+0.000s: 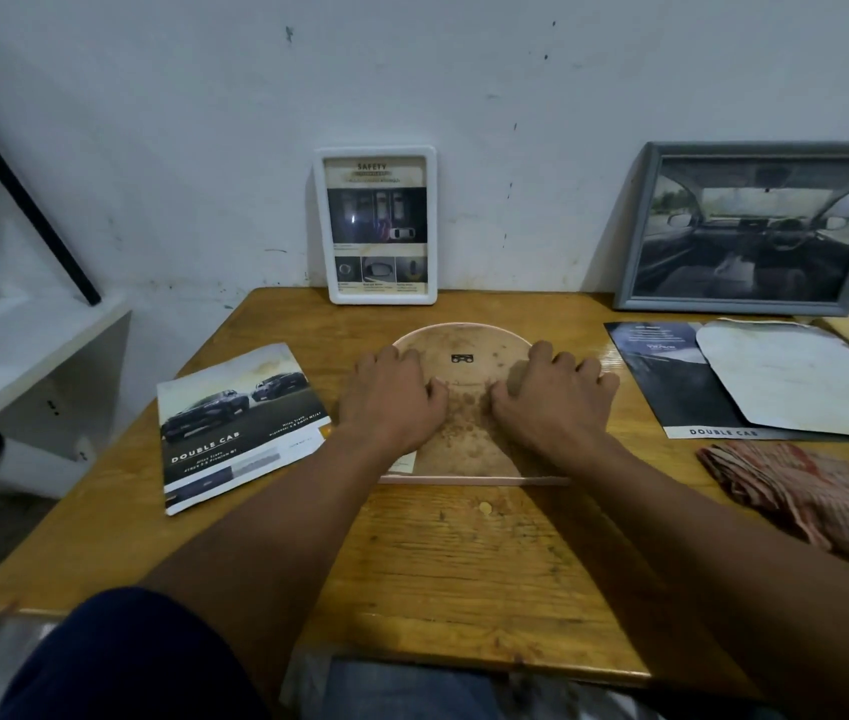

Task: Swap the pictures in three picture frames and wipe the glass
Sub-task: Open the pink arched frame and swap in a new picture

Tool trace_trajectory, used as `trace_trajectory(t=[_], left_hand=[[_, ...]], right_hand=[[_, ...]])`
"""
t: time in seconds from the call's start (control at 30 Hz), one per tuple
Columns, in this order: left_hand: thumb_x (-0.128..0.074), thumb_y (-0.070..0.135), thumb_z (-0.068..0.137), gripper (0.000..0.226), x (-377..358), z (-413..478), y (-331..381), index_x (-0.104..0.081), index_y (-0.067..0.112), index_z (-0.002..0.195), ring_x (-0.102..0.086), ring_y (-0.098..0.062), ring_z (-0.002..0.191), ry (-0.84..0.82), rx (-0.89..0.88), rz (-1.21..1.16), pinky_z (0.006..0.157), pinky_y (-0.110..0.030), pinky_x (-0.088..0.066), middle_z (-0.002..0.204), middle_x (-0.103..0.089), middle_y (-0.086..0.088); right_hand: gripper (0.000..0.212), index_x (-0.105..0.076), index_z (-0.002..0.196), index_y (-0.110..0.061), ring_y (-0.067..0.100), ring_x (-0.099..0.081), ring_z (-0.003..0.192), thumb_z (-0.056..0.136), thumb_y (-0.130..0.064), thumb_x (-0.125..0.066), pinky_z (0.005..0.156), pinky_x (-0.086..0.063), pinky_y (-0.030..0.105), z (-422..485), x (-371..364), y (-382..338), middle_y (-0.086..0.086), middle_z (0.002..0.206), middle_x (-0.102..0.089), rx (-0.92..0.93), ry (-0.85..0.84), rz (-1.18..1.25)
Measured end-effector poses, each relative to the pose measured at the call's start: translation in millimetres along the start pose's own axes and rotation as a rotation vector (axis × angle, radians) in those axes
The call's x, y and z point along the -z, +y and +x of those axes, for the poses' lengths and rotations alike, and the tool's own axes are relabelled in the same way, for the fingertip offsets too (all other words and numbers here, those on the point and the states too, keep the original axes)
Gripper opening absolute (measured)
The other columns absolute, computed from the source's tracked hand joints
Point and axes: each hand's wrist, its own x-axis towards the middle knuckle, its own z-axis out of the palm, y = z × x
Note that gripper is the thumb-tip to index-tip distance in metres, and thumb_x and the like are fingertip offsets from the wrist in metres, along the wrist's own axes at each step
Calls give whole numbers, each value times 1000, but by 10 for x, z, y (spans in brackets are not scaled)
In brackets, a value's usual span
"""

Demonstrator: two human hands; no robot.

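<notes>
- Arched frame (464,356): face down on wooden table (464,563), backing up, under both hands.
- Left hand (391,402): palm down, fingers curled on backing.
- Right hand (552,402): likewise, fingers curled, just beside left.

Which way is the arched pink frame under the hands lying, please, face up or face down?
Face down. The arched frame lies flat on the table, its brown backing board and hanger bracket showing.
</notes>
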Motion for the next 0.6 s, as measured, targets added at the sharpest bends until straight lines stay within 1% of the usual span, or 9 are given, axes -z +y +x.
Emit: trace_trajectory(t=[0.1, 0.17, 0.2, 0.27, 0.33, 0.4, 0.47, 0.53, 0.6], left_hand=[[-38, 50, 96, 49, 34, 16, 69, -64, 14, 117, -55, -33, 110, 25, 23, -52, 90, -45, -50, 120, -62, -13], [-40, 51, 94, 45, 67, 57, 145, -65, 16, 107, -59, -30, 100, 13, 52, -146, 83, -44, -54, 109, -65, -10], [-42, 52, 94, 44, 81, 94, 193, -65, 18, 107, -60, -28, 97, -9, 72, -233, 82, -44, -56, 105, -65, -8], [-45, 57, 93, 47, 167, 163, 332, -63, 22, 118, -64, -23, 95, -113, 109, -494, 81, -45, -57, 105, -68, -2], [-42, 61, 97, 52, 288, 194, 539, -58, 26, 132, -65, -20, 99, -240, 118, -774, 81, -41, -55, 111, -67, 1], [-36, 60, 103, 54, 425, 227, 766, -54, 25, 141, -62, -22, 109, -341, 74, -945, 83, -39, -52, 119, -63, 0], [-30, 64, 102, 63, 549, 275, 943, -51, 21, 143, -59, -29, 118, -393, 59, -1111, 95, -45, -51, 128, -61, -5], [-30, 73, 97, 71, 690, 319, 1049, -48, 20, 140, -60, -33, 112, -472, 151, -1362, 95, -48, -52, 125, -60, -11], [-33, 84, 88, 89, 814, 386, 1057, -41, 18, 147, -61, -37, 114, -575, 232, -1588, 97, -51, -51, 129, -59, -17]], right_hand=[[48, -50, 128, -25, 34, -49, 122, 87, -50, -51, 103, -30, 51, 91, 171, 88, 8, 125, -60, -86, -77, 337], [38, -56, 118, -30, 30, -57, 114, 84, -46, -54, 101, -42, 54, 157, 347, 167, 3, 118, -63, -123, -69, 561], [32, -60, 111, -29, 27, -61, 107, 83, -44, -57, 96, -49, 54, 189, 465, 203, 1, 114, -64, -120, -37, 641], [21, -69, 103, -23, 24, -65, 96, 88, -34, -60, 87, -57, 51, 262, 718, 278, 1, 103, -68, -87, 41, 767], [18, -73, 99, -17, 22, -65, 93, 94, -26, -58, 89, -57, 48, 311, 977, 334, 2, 99, -69, -38, 106, 857], [18, -72, 95, -15, 19, -64, 94, 97, -20, -55, 91, -56, 43, 354, 1192, 357, 2, 102, -69, 23, 151, 917], [21, -72, 106, -13, 16, -62, 100, 99, -18, -54, 95, -52, 38, 402, 1346, 330, -3, 109, -68, 76, 189, 936], [30, -67, 125, -12, 11, -60, 107, 99, -19, -53, 96, -49, 29, 438, 1445, 288, -4, 118, -66, 126, 185, 938], [38, -57, 138, -14, 1, -59, 102, 101, -21, -53, 80, -46, 10, 447, 1476, 241, -10, 113, -66, 171, 125, 960]])
